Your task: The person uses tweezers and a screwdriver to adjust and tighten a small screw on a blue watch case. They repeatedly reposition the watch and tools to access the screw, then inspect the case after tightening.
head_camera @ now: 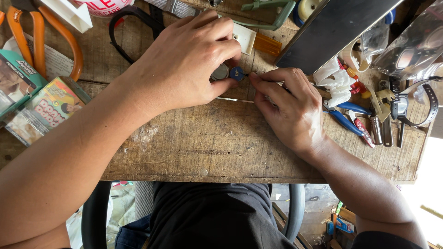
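Worn wooden surface [221, 147]: left hand [184, 60] pinches small blue-faced watch part [236, 73], light, fragile, held by edges; right hand [290, 108] closed on thin tool [230, 99].

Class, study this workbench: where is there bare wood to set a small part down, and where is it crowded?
Bare wood lies along the bench's near edge, between the left hand and right hand. Crowded: pliers and tools at right, boxes and orange-handled pliers at left.
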